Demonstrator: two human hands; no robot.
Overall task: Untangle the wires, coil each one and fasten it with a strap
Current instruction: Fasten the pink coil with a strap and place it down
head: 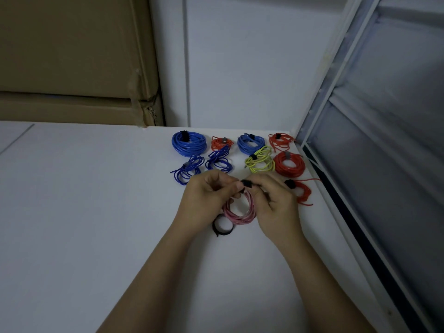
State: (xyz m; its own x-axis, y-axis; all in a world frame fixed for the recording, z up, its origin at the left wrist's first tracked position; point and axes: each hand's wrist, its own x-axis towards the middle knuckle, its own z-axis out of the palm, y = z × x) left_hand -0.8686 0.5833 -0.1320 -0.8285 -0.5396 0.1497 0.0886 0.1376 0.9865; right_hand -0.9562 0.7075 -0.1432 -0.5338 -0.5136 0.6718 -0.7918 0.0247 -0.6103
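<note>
1. The pink wire coil point(240, 210) is held just above the white worktop point(96, 212), near its right edge, between both hands.
2. The left hand point(206, 200) has its fingers curled round the left side of the coil. The right hand point(271, 200) has its fingers curled on the right side and pinches the black strap point(246, 183) at the top of the coil with the fingertips.
3. Handling, as judged: the wire looks thin, light and springy. The loops will likely fan out if the hold loosens, so the hold belongs on the bundled loops directly beside the strap, not on a single strand.
4. The strap looks soft and flexible. Judged best practice is to pull it snug round all loops before pressing it closed.
5. Count of finished coils behind the hands, each with a strap: four blue, four red or orange, one yellow-green coil point(259, 161). Total nine.
6. Coils in hand: one, pink.
7. Spare straps: one loose black strap point(222, 227) lies on the worktop, partly under the left hand, touching or just beside the pink coil.
8. No loose, tangled wire is visible on the worktop.
</note>
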